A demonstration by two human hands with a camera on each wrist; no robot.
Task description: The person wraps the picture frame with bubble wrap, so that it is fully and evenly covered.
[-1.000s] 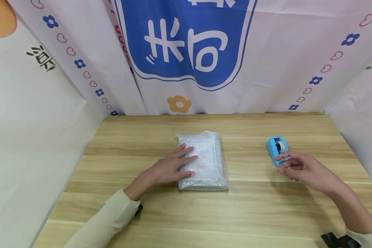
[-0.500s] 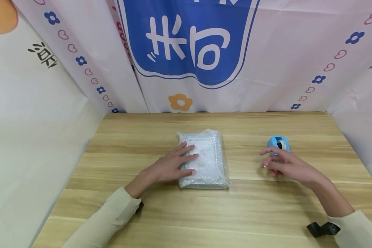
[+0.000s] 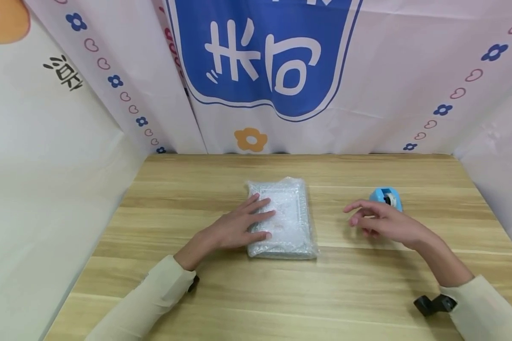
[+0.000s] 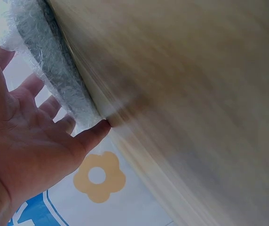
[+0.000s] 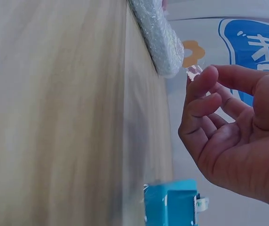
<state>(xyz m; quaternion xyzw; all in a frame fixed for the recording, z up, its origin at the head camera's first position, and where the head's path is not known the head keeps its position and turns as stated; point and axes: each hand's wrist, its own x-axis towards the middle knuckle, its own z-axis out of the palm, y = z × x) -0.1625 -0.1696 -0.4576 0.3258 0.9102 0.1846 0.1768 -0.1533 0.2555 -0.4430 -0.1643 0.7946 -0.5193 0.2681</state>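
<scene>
A flat rectangular package (image 3: 289, 213) in clear bubble wrap lies at the middle of the table, a white frame-like shape showing through. My left hand (image 3: 230, 230) rests on its left side, fingers spread over the top. In the left wrist view the little finger (image 4: 97, 134) lies at the lower edge of the wrap. To the right of the package, above the table, my right hand (image 3: 386, 222) pinches a short strip of clear tape (image 5: 193, 71) with a jagged end between thumb and index finger. Behind that hand, partly hidden by it, stands a blue tape dispenser (image 3: 379, 193).
The wood-grain table (image 3: 281, 298) ends at a printed cloth backdrop (image 3: 392, 94) with a blue emblem. White side walls (image 3: 47, 189) border it left and right. Black wrist mounts (image 3: 435, 304) stick out at both sleeves.
My right hand has moved left, away from the tape dispenser and towards the package, with the strip of tape. My left hand stays on the package. The head view has shifted slightly.
</scene>
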